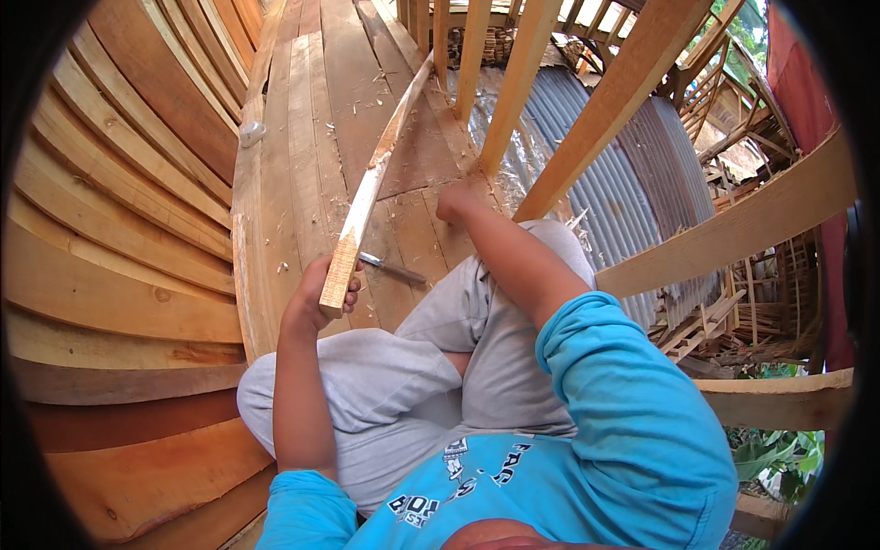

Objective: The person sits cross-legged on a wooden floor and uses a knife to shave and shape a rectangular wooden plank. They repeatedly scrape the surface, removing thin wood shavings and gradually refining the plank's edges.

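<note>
My left hand [313,291] is closed round the near end of a long wooden stick [365,194]. The stick slants up and away, its far tip close to the railing; part of its face is pale and part brown. On the floor beside the left hand lies a knife [396,269] with a dark handle, its blade partly hidden behind the stick and fingers. My right hand [461,197] is beyond my knee, near the foot of a railing post. It is smeared by motion, so its fingers and anything in them cannot be made out.
Wood shavings are scattered over the plank floor [312,183]. A plank wall [119,211] stands at the left, with a small clear plastic item [252,134] near it. Wooden railing posts [518,87] line the right, with corrugated metal roofing [596,128] below. My legs are folded close.
</note>
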The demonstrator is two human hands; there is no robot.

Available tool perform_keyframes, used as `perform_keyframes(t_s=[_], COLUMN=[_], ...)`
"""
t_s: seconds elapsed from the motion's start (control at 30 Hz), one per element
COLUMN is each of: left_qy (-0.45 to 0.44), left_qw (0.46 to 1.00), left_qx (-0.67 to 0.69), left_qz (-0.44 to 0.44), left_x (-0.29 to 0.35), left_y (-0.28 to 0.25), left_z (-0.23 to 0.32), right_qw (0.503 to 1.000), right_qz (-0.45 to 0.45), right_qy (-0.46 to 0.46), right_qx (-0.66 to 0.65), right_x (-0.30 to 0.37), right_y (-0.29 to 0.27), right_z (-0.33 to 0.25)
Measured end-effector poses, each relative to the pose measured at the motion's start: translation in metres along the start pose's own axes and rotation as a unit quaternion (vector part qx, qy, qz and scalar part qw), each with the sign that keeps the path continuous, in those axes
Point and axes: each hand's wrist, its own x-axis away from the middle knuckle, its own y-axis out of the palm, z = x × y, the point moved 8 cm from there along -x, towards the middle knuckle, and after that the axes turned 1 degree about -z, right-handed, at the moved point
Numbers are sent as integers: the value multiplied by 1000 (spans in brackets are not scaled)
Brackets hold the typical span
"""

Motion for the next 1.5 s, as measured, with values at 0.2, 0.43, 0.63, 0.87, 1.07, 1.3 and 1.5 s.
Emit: perform_keyframes(t_s=[0.2, 0.43, 0.63, 0.87, 1.07, 1.3, 1.5], left_qy=[-5, -9, -10, -5, 0, -58, -70], left_qw=[999, 999, 999, 998, 996, 925, 910], left_qx=[38, 34, 42, 40, 72, 321, 345], left_qz=[-25, -20, -5, -38, -58, -197, -220], left_x=[-5, -10, -5, -10, -6, 3, 21], left_y=[-5, 2, -2, -4, -5, 11, 24], left_z=[-6, -6, -10, -8, -6, 1, 7], right_qw=[963, 981, 951, 894, 943, 990, 956], right_qz=[-28, -40, -55, -152, -226, -9, 189], right_qy=[129, -47, -276, -365, -221, -119, -198], right_qx=[-233, -182, 130, 210, 101, 81, -107], right_x=[-9, 5, 82, 67, 57, 97, 132], right_y=[0, -15, 26, 82, 41, -114, -180], right_z=[30, -18, -105, -129, -95, -11, 20])
